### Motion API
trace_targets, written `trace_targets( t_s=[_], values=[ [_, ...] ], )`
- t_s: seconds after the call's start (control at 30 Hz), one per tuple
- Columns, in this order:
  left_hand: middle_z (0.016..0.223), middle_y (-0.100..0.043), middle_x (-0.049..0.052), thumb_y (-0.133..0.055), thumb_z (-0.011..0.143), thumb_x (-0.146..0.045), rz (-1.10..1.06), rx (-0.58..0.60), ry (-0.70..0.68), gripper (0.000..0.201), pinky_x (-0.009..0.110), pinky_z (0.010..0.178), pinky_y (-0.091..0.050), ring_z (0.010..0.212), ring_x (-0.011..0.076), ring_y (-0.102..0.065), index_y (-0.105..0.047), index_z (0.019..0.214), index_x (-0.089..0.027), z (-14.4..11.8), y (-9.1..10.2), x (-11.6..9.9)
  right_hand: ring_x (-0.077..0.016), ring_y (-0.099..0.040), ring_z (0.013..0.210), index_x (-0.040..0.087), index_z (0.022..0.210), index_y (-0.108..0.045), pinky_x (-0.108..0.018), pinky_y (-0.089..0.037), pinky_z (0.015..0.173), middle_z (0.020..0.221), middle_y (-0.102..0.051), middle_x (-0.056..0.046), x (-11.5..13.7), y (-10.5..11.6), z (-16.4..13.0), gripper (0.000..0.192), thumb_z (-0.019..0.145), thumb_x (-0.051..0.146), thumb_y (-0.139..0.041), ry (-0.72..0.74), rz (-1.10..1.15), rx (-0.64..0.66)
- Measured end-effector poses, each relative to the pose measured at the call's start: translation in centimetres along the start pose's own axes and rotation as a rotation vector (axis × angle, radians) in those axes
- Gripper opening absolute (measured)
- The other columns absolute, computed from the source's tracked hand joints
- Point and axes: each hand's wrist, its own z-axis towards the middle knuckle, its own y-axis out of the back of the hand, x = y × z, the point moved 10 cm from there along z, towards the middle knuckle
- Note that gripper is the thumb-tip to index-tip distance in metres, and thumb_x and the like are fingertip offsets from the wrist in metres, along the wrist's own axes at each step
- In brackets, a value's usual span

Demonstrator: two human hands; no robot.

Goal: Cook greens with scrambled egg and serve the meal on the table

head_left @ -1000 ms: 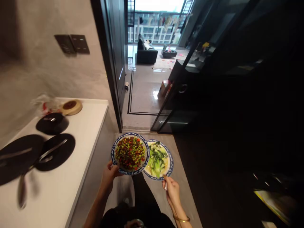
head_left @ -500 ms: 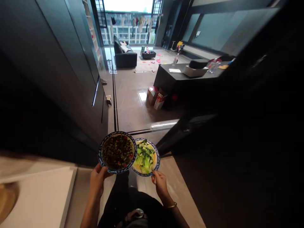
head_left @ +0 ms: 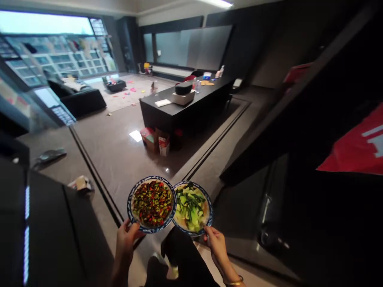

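My left hand (head_left: 127,239) gripped the near rim of the plate of chopped beans (head_left: 151,203), and my right hand (head_left: 216,244) gripped the near rim of the plate of greens (head_left: 192,208). I held both level in front of me, their rims touching, above the grey floor (head_left: 119,151), the long black table (head_left: 185,101) well ahead.

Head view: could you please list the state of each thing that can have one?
Left hand: gripping the chopped-vegetable plate, held level.
Right hand: gripping the greens plate, level, rim tucked under the other.
Black table: laden with items.
Boxes: standing on the floor.
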Motion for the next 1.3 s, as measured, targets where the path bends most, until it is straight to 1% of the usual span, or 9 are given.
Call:
trace_targets(
  t_s=[0.17,0.3,0.53,0.63,0.73,0.9,1.07,1.2,1.3],
  values=[
    [0.069,-0.067,0.003,-0.07,0.051,-0.028,0.061,0.187,0.012,0.04,0.029,0.052,-0.053,0.056,0.0192,-0.065,-0.055,0.085,-0.014,12.0,-13.9,-3.9,-0.0054,-0.029,0.031,0.019,0.043,-0.044,-0.022,-0.018,0.036,0.033,-0.039,0.005,4.7,-0.6,10.4,0.047,0.047,0.059,-0.069,-0.02,0.074,-0.21],
    [0.061,-0.065,0.0,-0.068,0.052,-0.027,0.072,0.335,0.036,0.035,0.028,0.054,-0.053,0.052,0.0151,-0.062,-0.057,0.083,-0.014,19.8,-25.7,-5.8,-0.005,-0.031,0.033,0.02,0.044,-0.041,-0.021,-0.02,0.036,0.034,-0.039,0.006,9.7,-0.2,19.3,0.046,0.045,0.055,-0.071,-0.016,0.178,-0.31],
    [0.055,-0.063,-0.002,-0.068,0.048,-0.024,0.169,0.348,0.068,0.03,0.027,0.053,-0.054,0.049,0.0132,-0.06,-0.055,0.073,-0.014,30.9,-43.0,-10.7,-0.0043,-0.032,0.032,0.018,0.045,-0.047,-0.019,-0.019,0.035,0.034,-0.041,0.006,21.1,1.3,35.2,0.041,0.044,0.051,-0.072,-0.008,0.236,-0.422],
    [0.05,-0.06,-0.004,-0.068,0.046,-0.024,0.178,0.311,0.075,0.03,0.027,0.051,-0.054,0.045,0.0124,-0.058,-0.053,0.071,-0.015,35.8,-50.3,-11.7,-0.0036,-0.031,0.032,0.018,0.044,-0.046,-0.018,-0.019,0.034,0.034,-0.04,0.006,24.9,1.7,43.2,0.042,0.045,0.05,-0.073,-0.01,0.268,-0.423],
    [0.052,-0.061,-0.005,-0.069,0.044,-0.024,0.167,0.301,0.098,0.034,0.027,0.049,-0.054,0.045,0.013,-0.059,-0.053,0.073,-0.015,40.8,-59.0,-12.2,-0.0031,-0.03,0.032,0.018,0.044,-0.045,-0.018,-0.019,0.034,0.034,-0.039,0.007,28.9,2.6,51.8,0.043,0.045,0.049,-0.074,0.002,0.282,-0.427],
    [0.056,-0.062,-0.004,-0.07,0.044,-0.024,0.225,0.371,0.145,0.038,0.026,0.047,-0.052,0.044,0.0124,-0.058,-0.056,0.078,-0.014,48.1,-77.1,-14.9,-0.0026,-0.028,0.032,0.018,0.044,-0.044,-0.018,-0.018,0.034,0.035,-0.035,0.009,37.9,4.3,66.0,0.044,0.045,0.048,-0.076,0.004,0.288,-0.428],
    [0.059,-0.062,-0.004,-0.07,0.045,-0.028,0.241,0.504,0.13,0.036,0.027,0.05,-0.052,0.047,0.0128,-0.059,-0.057,0.076,-0.014,53.5,-97.8,-18.9,-0.0018,-0.027,0.033,0.018,0.042,-0.042,-0.017,-0.018,0.034,0.034,-0.035,0.009,48.2,6.8,79.6,0.045,0.042,0.046,-0.078,0.026,0.36,-0.502],
    [0.061,-0.062,-0.003,-0.069,0.048,-0.027,0.199,0.558,0.097,0.033,0.028,0.052,-0.053,0.048,0.0135,-0.059,-0.056,0.075,-0.014,57.7,-113.9,-19.9,-0.0017,-0.027,0.033,0.018,0.04,-0.042,-0.018,-0.017,0.034,0.034,-0.034,0.009,56.3,10.0,92.0,0.045,0.041,0.043,-0.079,0.065,0.363,-0.505],
    [0.059,-0.061,-0.002,-0.069,0.049,-0.026,0.148,0.537,0.095,0.03,0.027,0.051,-0.052,0.046,0.0128,-0.058,-0.055,0.074,-0.015,60.8,-124.7,-19.9,-0.002,-0.028,0.033,0.017,0.042,-0.043,-0.018,-0.018,0.034,0.036,-0.034,0.009,62.6,12.7,102.0,0.045,0.042,0.044,-0.08,0.082,0.314,-0.474]
  ],
)
